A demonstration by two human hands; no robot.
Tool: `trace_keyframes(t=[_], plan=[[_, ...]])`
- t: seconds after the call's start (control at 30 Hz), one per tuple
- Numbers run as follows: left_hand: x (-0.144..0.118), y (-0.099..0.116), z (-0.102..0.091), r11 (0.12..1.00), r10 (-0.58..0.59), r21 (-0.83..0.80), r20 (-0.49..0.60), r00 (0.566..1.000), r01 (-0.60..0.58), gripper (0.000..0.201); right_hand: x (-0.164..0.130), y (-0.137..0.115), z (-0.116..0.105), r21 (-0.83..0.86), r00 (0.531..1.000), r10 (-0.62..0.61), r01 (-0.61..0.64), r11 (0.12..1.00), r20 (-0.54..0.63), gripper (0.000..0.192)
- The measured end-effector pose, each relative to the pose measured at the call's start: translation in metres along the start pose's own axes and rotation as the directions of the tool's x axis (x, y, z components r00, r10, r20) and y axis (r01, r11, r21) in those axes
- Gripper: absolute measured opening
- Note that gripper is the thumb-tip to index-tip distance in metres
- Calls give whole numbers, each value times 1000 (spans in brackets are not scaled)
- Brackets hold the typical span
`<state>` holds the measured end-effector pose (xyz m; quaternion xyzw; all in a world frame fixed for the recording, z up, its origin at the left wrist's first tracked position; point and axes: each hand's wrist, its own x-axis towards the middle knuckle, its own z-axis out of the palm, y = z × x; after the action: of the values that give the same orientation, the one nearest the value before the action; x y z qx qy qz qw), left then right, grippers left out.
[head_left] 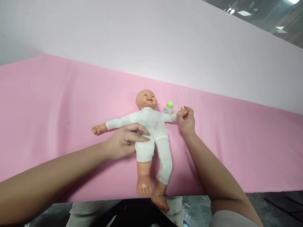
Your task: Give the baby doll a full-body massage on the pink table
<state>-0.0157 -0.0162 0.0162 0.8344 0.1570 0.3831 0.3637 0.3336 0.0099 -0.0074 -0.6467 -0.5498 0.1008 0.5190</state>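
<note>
Your left hand [123, 142] comes in from the lower left and lies on the baby doll [151, 132] at its waist, fingers loosely curled, index and middle stretched flat across the white romper [155, 126]; touching, not clamped round anything. Doll lies face-up in the middle of the pink cloth [47, 104], head toward the white wall [151, 37], arms spread out to both sides, bare feet hanging over the near edge of the cloth. One romper leg is pushed up to the knee, the other reaches the ankle. Just beside the doll's shoulder on the right: small bottle with a green cap [169, 107], lying on the cloth. Your right hand [187, 121] is closed round the doll's hand at the end of its outstretched arm, fingers wrapped over it
</note>
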Motion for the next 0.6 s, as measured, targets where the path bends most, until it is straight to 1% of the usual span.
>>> trace_keyframes(t=[0.07, 0.13, 0.2, 0.27, 0.3, 0.37, 0.43, 0.47, 0.5, 0.53, 0.6], plan=[[-3, 4, 8, 997, 71, -20, 75, 995, -69, 24, 9, 11, -6, -75, 993, 118, -119, 990, -16, 64], [-4, 8, 14, 991, 133, -21, 110, 985, -131, 21, 17, 19, -10, -217, 972, 234, -222, 951, 28, 63], [-3, 9, 17, 987, 160, -4, 129, 979, -161, 17, 23, 23, -12, -326, 956, 288, -255, 910, 56, 64], [-3, 9, 18, 988, 157, -13, 125, 980, -157, 18, 24, 24, -11, -328, 957, 286, -256, 909, 44, 68], [-3, 8, 17, 988, 152, -32, 110, 982, -149, 20, 23, 23, -10, -281, 961, 275, -255, 925, 34, 71], [-3, 6, 13, 989, 135, -72, 63, 989, -130, 25, 18, 20, -6, -105, 971, 239, -235, 966, 24, 73], [-1, 4, 7, 994, 79, -79, 9, 997, -78, 29, 11, 13, -1, 89, 987, 158, -160, 983, 32, 71], [0, 2, 3, 997, 35, -63, -26, 999, -37, 29, 6, 8, 3, 151, 995, 99, -103, 983, 34, 67], [1, 0, 0, 999, -13, -37, -72, 997, 10, 29, 1, 3, 6, 174, 999, 34, -40, 984, 39, 63], [3, -2, -3, 998, -64, -6, -119, 991, 64, 28, -4, -3, 10, 159, 998, -30, 22, 987, 51, 58], [7, -9, -8, 982, -172, 45, -195, 966, 184, 25, -14, -14, 17, 56, 979, -165, 159, 986, 117, 48]])
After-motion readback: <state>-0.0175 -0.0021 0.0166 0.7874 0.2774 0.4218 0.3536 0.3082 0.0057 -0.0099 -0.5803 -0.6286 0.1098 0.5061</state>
